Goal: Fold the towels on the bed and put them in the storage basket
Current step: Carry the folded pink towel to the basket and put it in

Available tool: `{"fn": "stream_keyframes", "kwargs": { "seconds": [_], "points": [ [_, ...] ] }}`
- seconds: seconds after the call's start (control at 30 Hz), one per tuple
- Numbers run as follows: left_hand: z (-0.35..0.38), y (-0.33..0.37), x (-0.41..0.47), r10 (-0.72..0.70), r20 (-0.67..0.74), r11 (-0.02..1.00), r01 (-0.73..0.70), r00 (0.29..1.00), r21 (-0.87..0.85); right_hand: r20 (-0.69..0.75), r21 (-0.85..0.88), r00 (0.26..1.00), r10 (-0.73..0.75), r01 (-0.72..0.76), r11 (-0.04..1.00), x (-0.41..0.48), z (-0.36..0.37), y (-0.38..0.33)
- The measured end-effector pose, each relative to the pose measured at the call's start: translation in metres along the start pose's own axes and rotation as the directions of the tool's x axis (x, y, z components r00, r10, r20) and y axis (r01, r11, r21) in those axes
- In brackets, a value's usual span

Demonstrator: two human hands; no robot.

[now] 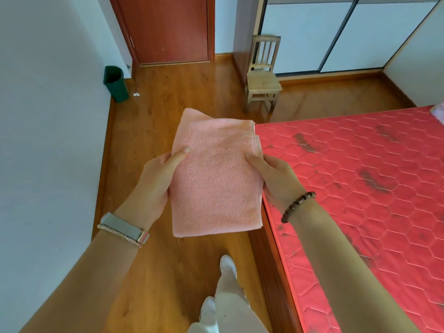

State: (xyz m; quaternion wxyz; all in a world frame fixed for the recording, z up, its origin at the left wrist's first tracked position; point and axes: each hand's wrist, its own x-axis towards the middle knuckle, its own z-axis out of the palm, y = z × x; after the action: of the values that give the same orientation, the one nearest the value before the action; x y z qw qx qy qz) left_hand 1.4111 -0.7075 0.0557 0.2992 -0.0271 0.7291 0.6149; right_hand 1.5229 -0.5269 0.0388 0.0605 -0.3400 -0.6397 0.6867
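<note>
A folded pink towel (216,179) is held flat in the air over the wooden floor, just left of the bed corner. My left hand (156,181) grips its left edge, thumb on top and fingers hidden beneath. My right hand (276,179) grips the right edge the same way. The bed (360,179) with its red quilted mattress fills the right side. No storage basket is in view.
A small wooden chair (263,78) stands past the bed's corner by the sliding wardrobe doors (336,37). A dark green bin (116,84) sits against the left wall near a brown door (165,30). My feet (227,265) stand on the floor beside the bed frame.
</note>
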Motion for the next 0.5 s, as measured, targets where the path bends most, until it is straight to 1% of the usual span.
{"fn": "stream_keyframes", "kwargs": {
  "seconds": [0.17,0.33,0.5],
  "points": [
    [0.012,0.021,0.040,-0.005,-0.033,1.000,0.004,0.999,-0.024,0.069,-0.006,0.997,-0.028,0.028,1.000,0.049,-0.008,-0.019],
    [0.033,0.044,0.073,-0.009,-0.042,0.998,0.006,0.999,-0.064,0.060,-0.037,0.997,-0.055,0.058,0.998,0.089,-0.018,-0.041],
    [0.044,0.060,0.102,-0.007,-0.030,0.998,0.005,1.000,-0.063,0.063,-0.042,0.997,-0.048,0.051,0.998,0.127,-0.024,-0.056]
  ]
}}
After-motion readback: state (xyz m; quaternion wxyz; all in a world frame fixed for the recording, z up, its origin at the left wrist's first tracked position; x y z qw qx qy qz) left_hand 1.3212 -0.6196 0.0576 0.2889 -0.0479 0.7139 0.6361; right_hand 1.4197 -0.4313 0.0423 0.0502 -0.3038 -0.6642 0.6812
